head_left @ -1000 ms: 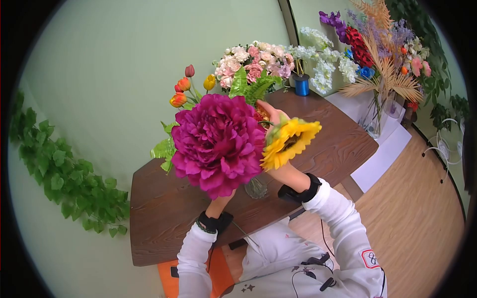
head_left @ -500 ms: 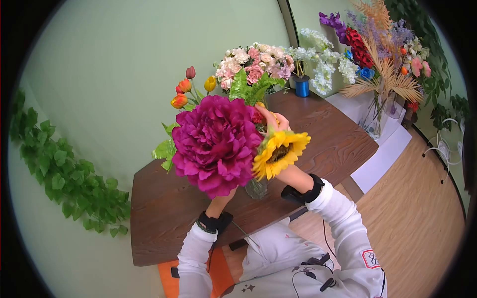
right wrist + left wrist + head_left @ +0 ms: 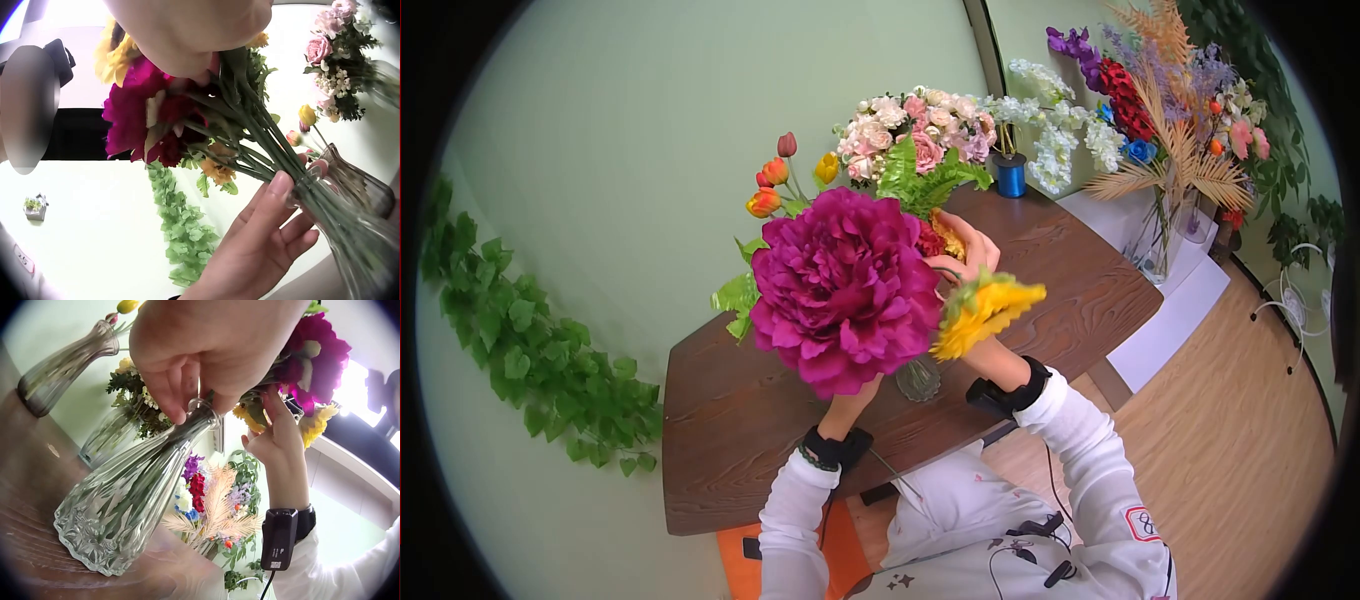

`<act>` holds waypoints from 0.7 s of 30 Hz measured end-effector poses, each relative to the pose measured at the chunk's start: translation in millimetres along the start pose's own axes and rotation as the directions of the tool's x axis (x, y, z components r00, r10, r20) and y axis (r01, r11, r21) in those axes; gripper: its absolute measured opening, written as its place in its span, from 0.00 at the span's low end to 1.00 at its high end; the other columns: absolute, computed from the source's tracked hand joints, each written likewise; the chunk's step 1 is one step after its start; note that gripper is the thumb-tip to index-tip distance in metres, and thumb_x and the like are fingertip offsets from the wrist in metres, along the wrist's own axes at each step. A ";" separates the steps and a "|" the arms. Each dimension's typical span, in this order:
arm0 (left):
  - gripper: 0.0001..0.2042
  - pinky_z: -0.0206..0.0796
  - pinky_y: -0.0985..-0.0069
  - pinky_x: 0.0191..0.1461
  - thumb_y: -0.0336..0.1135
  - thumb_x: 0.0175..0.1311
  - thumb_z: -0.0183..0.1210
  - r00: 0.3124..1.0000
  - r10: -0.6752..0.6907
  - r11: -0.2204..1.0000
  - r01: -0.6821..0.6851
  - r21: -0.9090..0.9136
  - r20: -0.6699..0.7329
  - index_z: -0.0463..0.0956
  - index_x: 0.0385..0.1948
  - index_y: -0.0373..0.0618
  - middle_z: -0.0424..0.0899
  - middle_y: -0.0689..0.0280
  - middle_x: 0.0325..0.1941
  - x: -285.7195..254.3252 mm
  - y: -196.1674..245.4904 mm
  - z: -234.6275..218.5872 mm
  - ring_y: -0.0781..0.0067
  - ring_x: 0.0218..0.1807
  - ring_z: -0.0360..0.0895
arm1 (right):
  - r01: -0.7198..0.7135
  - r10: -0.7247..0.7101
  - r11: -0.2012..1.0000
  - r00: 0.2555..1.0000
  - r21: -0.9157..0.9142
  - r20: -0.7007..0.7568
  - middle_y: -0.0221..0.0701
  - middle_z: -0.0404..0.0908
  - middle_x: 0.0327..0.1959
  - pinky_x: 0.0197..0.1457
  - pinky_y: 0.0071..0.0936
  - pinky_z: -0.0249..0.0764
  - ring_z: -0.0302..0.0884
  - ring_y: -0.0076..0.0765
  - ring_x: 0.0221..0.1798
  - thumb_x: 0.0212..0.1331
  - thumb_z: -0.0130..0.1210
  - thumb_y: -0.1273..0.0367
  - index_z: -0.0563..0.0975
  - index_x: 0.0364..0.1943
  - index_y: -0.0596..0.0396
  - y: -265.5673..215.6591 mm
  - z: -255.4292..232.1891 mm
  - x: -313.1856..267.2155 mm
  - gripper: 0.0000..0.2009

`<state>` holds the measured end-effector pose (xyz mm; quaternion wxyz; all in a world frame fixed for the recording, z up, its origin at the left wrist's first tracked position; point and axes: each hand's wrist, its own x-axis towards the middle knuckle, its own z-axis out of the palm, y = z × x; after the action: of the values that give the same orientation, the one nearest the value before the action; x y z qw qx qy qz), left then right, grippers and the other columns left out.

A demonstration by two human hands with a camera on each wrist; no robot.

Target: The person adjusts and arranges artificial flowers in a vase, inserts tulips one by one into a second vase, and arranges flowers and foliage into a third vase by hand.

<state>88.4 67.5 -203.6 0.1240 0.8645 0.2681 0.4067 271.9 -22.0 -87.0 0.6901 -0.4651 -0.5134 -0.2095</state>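
Note:
A large magenta flower (image 3: 845,290) hides most of my left hand in the head view. My left hand (image 3: 259,240) grips the glass vase (image 3: 119,506) at its neck, with the thumb against the green stems (image 3: 262,134) at the rim. The vase stands on the table, stems inside it. Higher up, at the right side of the bouquet, my right hand (image 3: 972,250) curls its fingers around the stem of a yellow sunflower (image 3: 988,312), beside red and golden blooms (image 3: 945,235). Green fern leaves (image 3: 925,180) rise behind that hand. Its fingertips are partly hidden by flowers in the left wrist view.
Behind the bouquet stand tulips (image 3: 768,190) in another vase (image 3: 65,365) and pink-and-white roses (image 3: 915,130). A blue spool (image 3: 1010,176) sits at the wooden table's (image 3: 720,430) back corner. Right of it, a glass vase (image 3: 1155,240) of mixed flowers stands on a white surface (image 3: 1140,345).
My right hand and the sunflower moved left, then back right; the sunflower's face has turned more sideways. The fern leaves shifted slightly right. My left hand has stayed nearly in place.

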 end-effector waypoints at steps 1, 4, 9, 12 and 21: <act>0.17 0.61 0.74 0.53 0.31 0.53 0.58 1.000 -0.001 1.000 0.001 -0.001 0.001 0.70 0.45 0.39 0.76 0.62 0.46 -0.8 -1.1 1.3 0.69 0.49 0.72 | 0.006 -0.006 1.000 1.000 -0.014 0.020 0.34 0.66 0.55 0.57 0.38 0.52 0.54 0.46 0.56 0.39 0.58 0.66 0.79 0.24 0.47 -2.4 -3.8 0.8 0.06; 0.15 0.62 0.74 0.52 0.31 0.53 0.58 1.000 0.005 1.000 -0.005 0.010 -0.013 0.71 0.43 0.39 0.77 0.63 0.43 -2.7 -3.3 4.5 0.68 0.47 0.73 | 0.070 -0.070 0.997 0.995 -0.010 0.068 0.34 0.65 0.55 0.58 0.35 0.52 0.53 0.44 0.57 0.41 0.58 0.67 0.78 0.33 0.49 13.7 -1.2 -2.5 0.11; 0.15 0.62 0.72 0.52 0.30 0.53 0.58 0.996 0.047 0.996 -0.053 -0.072 -0.077 0.71 0.44 0.41 0.76 0.62 0.43 5.7 14.2 2.5 0.68 0.47 0.72 | -0.010 -0.011 0.959 0.997 0.284 0.070 0.41 0.64 0.55 0.54 0.34 0.60 0.67 0.44 0.49 0.46 0.56 0.73 0.71 0.44 0.54 12.4 0.0 2.9 0.17; 0.16 0.62 0.72 0.52 0.30 0.54 0.57 0.987 0.146 0.985 -0.151 -0.083 -0.063 0.70 0.46 0.41 0.76 0.62 0.45 9.1 8.9 1.2 0.67 0.49 0.72 | 0.138 -0.147 0.987 0.982 0.089 0.114 0.43 0.65 0.54 0.52 0.36 0.61 0.67 0.47 0.50 0.46 0.57 0.72 0.73 0.39 0.51 4.8 -10.7 10.0 0.13; 0.20 0.61 0.69 0.54 0.32 0.54 0.57 0.986 0.164 0.986 -0.164 0.003 -0.022 0.66 0.50 0.43 0.72 0.61 0.50 12.5 24.2 -7.8 0.64 0.52 0.69 | 0.112 -0.122 0.989 0.988 0.097 0.095 0.45 0.66 0.55 0.53 0.38 0.59 0.65 0.48 0.51 0.47 0.57 0.67 0.74 0.35 0.49 8.9 -8.3 8.1 0.10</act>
<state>97.8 54.6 -180.2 0.0868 0.8792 0.1976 0.4248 286.1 -23.3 -83.8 0.6704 -0.4120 -0.5831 -0.2021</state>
